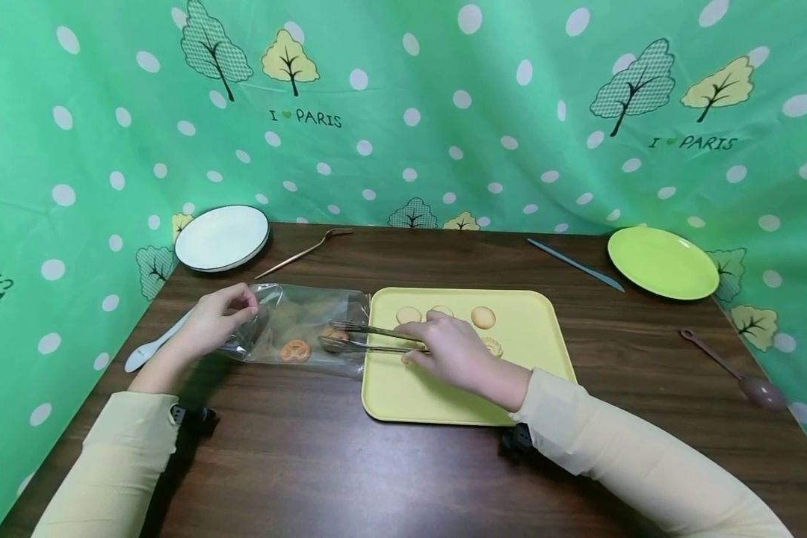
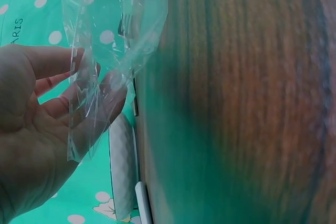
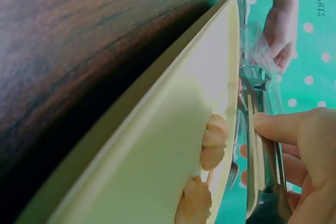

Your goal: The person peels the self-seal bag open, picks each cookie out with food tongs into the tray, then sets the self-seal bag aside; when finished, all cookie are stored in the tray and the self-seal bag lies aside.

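Observation:
A clear plastic bag (image 1: 309, 299) lies left of the yellow tray (image 1: 551, 366), with a pretzel-shaped cookie (image 1: 294, 350) showing through it. My left hand (image 1: 218, 321) pinches the bag's left end; the left wrist view shows its crinkled film (image 2: 89, 108) between thumb and fingers. In my right hand (image 1: 453, 347) are metal tongs (image 1: 386, 331), which point left over the tray's edge to the bag. A brown cookie (image 1: 334, 336) shows between the tong tips; whether it is gripped, I cannot tell. Round cookies (image 1: 483, 317) and a ridged cookie (image 1: 492, 347) lie on the tray, partly behind my right hand.
Toward the back left are a white plate (image 1: 222, 237) and a fork (image 1: 296, 257). A pale blue utensil (image 1: 144, 353) lies under my left forearm. On the right are a blue knife (image 1: 574, 264), a green plate (image 1: 663, 263) and a brown spoon (image 1: 761, 391).

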### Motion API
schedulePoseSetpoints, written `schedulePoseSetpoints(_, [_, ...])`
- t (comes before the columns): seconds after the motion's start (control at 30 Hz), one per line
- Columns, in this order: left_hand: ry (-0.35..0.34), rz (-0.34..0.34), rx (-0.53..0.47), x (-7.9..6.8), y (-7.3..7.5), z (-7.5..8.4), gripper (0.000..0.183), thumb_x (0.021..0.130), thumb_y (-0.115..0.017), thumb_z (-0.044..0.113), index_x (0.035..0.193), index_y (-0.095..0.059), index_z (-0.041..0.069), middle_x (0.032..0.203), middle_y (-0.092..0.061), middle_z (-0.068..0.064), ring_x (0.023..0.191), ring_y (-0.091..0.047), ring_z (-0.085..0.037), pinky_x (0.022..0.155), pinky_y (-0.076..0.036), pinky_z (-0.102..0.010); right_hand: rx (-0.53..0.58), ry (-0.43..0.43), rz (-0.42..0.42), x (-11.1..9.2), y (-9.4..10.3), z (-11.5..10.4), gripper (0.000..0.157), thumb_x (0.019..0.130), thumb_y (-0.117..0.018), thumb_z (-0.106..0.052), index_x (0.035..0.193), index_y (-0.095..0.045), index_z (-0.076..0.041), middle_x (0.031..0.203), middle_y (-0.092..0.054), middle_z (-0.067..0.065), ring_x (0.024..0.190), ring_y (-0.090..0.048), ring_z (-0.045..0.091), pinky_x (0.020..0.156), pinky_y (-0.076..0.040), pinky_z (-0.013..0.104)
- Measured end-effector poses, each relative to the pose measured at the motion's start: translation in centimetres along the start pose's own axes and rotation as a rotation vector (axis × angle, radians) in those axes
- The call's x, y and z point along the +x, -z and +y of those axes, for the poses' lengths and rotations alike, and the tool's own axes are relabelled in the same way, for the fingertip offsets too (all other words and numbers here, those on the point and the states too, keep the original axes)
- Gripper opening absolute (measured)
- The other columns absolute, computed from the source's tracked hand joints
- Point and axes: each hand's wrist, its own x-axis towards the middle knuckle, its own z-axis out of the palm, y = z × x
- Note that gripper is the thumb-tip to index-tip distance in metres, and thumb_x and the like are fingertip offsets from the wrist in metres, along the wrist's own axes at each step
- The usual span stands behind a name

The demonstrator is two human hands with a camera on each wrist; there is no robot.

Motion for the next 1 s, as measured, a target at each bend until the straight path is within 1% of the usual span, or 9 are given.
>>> schedulePoseSetpoints(0.13, [0.005,-0.003,-0.001,-0.1,0.1,0.1,0.008,0.095,-0.058,0.016,0.096,-0.057,0.008,0.1,-0.063,-0.011,0.105,-0.057,-0.031,0.087,-0.042,-0.049,-0.014,-0.014,-0.021,0.2,-0.1,0.0,0.039,0.08,-0.075,-0.029,0.118,-0.066,-0.023,0.097,-0.069,-0.001,0.075,-0.05,0.013,0.056,-0.04,0.028])
schedulePoseSetpoints(0.33, [0.005,-0.007,-0.01,0.0,0.0,0.2,0.008,0.094,-0.058,0.016,0.096,-0.058,0.008,0.1,-0.063,-0.011,0.106,-0.057,-0.032,0.088,-0.042,-0.049,-0.052,-0.025,-0.062,1.0,-0.2,-0.7,0.038,0.082,-0.073,-0.031,0.119,-0.066,-0.023,0.102,-0.069,-0.001,0.083,-0.056,0.015,0.061,-0.044,0.032])
schedulePoseSetpoints(0.57, [-0.007,-0.002,-0.004,0.1,0.0,0.1,0.009,0.095,-0.058,0.016,0.095,-0.058,0.008,0.099,-0.063,-0.011,0.104,-0.057,-0.031,0.088,-0.042,-0.049,-0.073,-0.017,-0.051,1.1,-0.8,-1.1,0.037,0.083,-0.072,-0.029,0.119,-0.065,-0.024,0.106,-0.069,-0.001,0.088,-0.058,0.017,0.061,-0.047,0.034])
schedulePoseSetpoints(0.7, [-0.002,-0.003,-0.007,0.0,0.1,0.1,0.01,0.095,-0.058,0.017,0.096,-0.058,0.007,0.1,-0.063,-0.01,0.104,-0.057,-0.029,0.089,-0.042,-0.05,-0.056,-0.01,-0.026,0.8,-1.0,-0.9,0.036,0.083,-0.072,-0.028,0.118,-0.066,-0.024,0.103,-0.07,-0.002,0.085,-0.057,0.017,0.061,-0.046,0.034])
schedulePoseSetpoints(0.8, [0.003,-0.004,-0.008,-0.1,0.1,0.1,0.009,0.095,-0.058,0.016,0.096,-0.058,0.007,0.1,-0.063,-0.011,0.104,-0.057,-0.029,0.09,-0.042,-0.051,-0.038,-0.009,-0.015,0.6,-0.7,-0.8,0.036,0.083,-0.072,-0.027,0.118,-0.066,-0.024,0.1,-0.07,-0.002,0.081,-0.055,0.015,0.059,-0.044,0.032])
schedulePoseSetpoints(0.9, [0.002,-0.001,-0.003,-0.1,0.1,0.1,0.007,0.094,-0.058,0.015,0.095,-0.057,0.008,0.099,-0.063,-0.011,0.103,-0.057,-0.029,0.089,-0.043,-0.05,-0.016,-0.01,0.006,0.0,0.0,-0.5,0.037,0.081,-0.074,-0.027,0.118,-0.066,-0.022,0.097,-0.07,-0.001,0.075,-0.051,0.014,0.056,-0.04,0.028])
schedulePoseSetpoints(1.0, [-0.003,0.001,-0.003,0.0,0.1,0.2,0.006,0.094,-0.058,0.014,0.095,-0.058,0.008,0.099,-0.064,-0.011,0.102,-0.057,-0.029,0.087,-0.043,-0.048,-0.004,-0.016,0.04,-0.9,0.9,0.0,0.039,0.08,-0.075,-0.026,0.117,-0.067,-0.02,0.091,-0.068,-0.001,0.069,-0.045,0.012,0.052,-0.035,0.025])
